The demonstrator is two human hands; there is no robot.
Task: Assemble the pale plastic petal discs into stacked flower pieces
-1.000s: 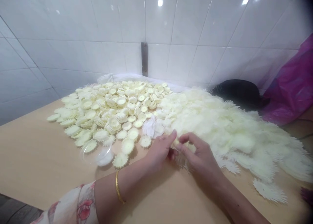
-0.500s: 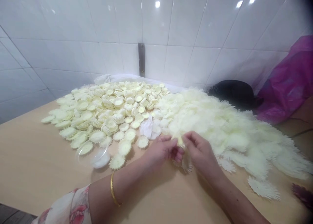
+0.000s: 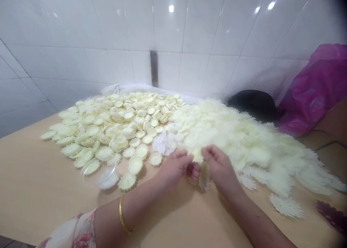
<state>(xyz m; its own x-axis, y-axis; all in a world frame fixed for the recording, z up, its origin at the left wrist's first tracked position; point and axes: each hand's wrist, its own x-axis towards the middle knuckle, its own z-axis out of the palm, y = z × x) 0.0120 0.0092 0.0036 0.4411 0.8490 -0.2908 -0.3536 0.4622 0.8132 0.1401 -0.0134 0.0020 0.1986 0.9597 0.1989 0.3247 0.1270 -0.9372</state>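
Between my two hands is a small pale yellow fabric flower piece with a notched edge. My left hand pinches its left side between thumb and fingers. On the other side, the fingertips of my right hand are closed at its edge. A thin petal-edged flower layer hangs just under the hands; whether a finger grips it is hidden. Left of my hands lie several finished-looking round discs with curled rims. A big heap of thin, flat flower layers spreads to the right.
A clear round container with white stuff and its transparent lid sit at the left front. A crumpled white tissue lies behind my hands. Farther right are a black object, a magenta plastic bag and a dark red petal-edged piece. White tiles rise behind.
The view has shifted slightly, so the scene sits a little farther left. My hands keep their grip on the flower piece, which shows a bit more of its face.
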